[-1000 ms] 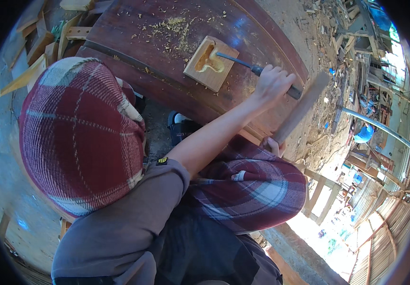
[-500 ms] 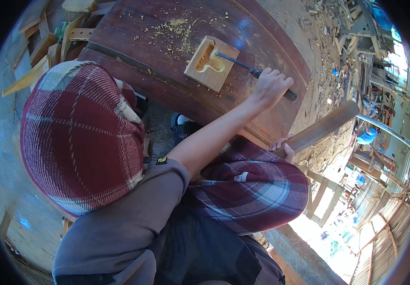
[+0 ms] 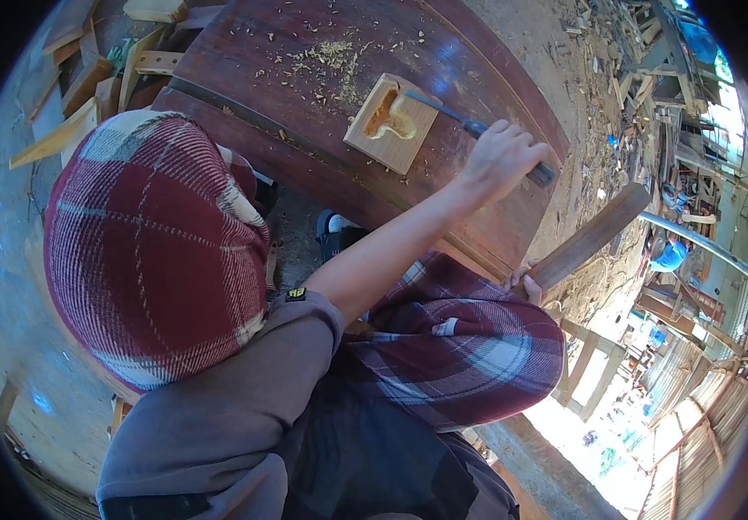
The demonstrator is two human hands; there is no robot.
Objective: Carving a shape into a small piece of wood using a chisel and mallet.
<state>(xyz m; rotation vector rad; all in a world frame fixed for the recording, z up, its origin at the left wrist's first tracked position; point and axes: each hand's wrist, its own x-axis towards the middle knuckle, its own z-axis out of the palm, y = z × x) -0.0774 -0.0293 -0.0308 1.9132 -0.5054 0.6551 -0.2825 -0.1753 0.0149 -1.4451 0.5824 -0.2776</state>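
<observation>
My left hand [image 3: 504, 165] is closed round the dark handle of a chisel [image 3: 440, 109]. The blade slants over a pale wooden block [image 3: 402, 158], its tip by the block's far right edge beside the carved hollow. That hollow [image 3: 384, 119] is yellowish and curved. My right hand [image 3: 525, 284], partly hidden behind my knee, grips one end of a thick wooden bar [image 3: 595, 232], which points up and to the right, apart from the chisel.
The block lies on a dark reddish wooden bench top [image 3: 304, 139] strewn with shavings [image 3: 335, 65]. Offcuts [image 3: 88, 82] are piled at the far left. Plaid cloth covers both my knees [image 3: 153, 260]. Wood debris [image 3: 643, 78] and a person in blue [image 3: 670, 255] are off to the right.
The chisel's tip has shifted from the hollow's right side toward the block's far edge, uncovering more of the hollow. The wooden bar has drawn back slightly. The view has shifted a little.
</observation>
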